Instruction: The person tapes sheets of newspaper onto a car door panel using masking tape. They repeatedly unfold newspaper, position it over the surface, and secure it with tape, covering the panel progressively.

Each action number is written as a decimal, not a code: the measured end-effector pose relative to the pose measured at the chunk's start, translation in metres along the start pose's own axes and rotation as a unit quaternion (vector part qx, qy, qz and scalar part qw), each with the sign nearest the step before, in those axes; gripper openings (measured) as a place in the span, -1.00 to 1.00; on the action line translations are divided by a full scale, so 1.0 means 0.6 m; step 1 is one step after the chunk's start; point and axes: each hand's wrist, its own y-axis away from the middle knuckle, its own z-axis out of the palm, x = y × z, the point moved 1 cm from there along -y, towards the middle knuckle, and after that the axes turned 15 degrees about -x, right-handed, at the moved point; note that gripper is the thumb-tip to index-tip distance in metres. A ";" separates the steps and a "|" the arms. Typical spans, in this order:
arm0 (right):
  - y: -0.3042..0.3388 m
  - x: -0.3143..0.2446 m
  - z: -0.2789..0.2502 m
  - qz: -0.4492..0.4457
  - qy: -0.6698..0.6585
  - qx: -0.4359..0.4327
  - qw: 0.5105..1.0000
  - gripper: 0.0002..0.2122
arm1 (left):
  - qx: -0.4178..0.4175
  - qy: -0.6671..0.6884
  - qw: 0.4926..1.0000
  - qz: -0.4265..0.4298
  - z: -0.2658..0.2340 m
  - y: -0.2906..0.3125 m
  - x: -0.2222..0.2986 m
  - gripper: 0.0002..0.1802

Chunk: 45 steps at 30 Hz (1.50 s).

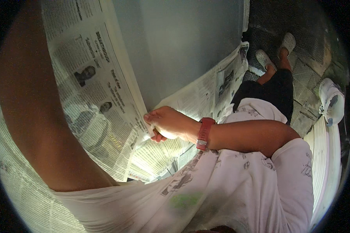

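Our right hand (167,123) sits mid-frame, curled closed; what it grips, we cannot tell. Newspaper (97,87) spreads left of it, long edge slanting from upper left-centre down toward that nearer hand. Left hand out of frame, state unknown.

Dim overall | glare low on newspaper (159,153) (harsh) | edges bowed, black

Newspaper (105,83), left of frame: thin matt paper, lightly creased. Panel (179,42), top centre: smooth, soft sheen, material unclear. Shirt (241,182), bottom: soft matt cloth, wrinkled. Watch strap (204,134), centre: rubber or plastic look. Shorts (278,89), upper right: matt cloth. Shoes (288,42), top right: moulded plastic look. Floor (301,83), upper right: rough, ribbed.
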 end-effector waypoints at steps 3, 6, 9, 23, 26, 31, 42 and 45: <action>-0.002 0.003 -0.002 -0.002 0.011 -0.011 1.000 -0.53 | 0.000 0.011 1.000 0.007 0.003 -0.004 -0.003 -0.37; -0.008 0.007 -0.009 0.018 0.020 -0.006 1.000 -0.54 | 0.005 0.019 1.000 0.007 -0.001 -0.012 -0.005 -0.36; -0.012 0.010 -0.013 0.019 0.008 -0.011 1.000 -0.56 | 0.010 0.021 1.000 0.005 -0.006 -0.014 -0.007 -0.35; -0.005 0.000 -0.018 0.039 0.022 -0.044 0.998 -0.57 | 0.028 0.034 0.999 0.004 -0.038 -0.041 -0.020 -0.32; -0.008 0.001 -0.019 0.043 0.021 -0.040 0.998 -0.57 | 0.034 0.039 0.999 0.001 -0.043 -0.044 -0.022 -0.31; -0.012 0.004 -0.023 0.044 0.017 -0.057 0.997 -0.56 | 0.041 0.043 0.998 -0.002 -0.050 -0.051 -0.023 -0.30; -0.008 0.000 -0.022 0.036 0.028 -0.053 0.998 -0.55 | 0.046 0.049 0.998 -0.012 -0.061 -0.065 -0.026 -0.27; -0.010 0.004 -0.022 0.028 0.028 -0.053 0.998 -0.56 | 0.045 0.045 0.998 -0.017 -0.063 -0.067 -0.025 -0.26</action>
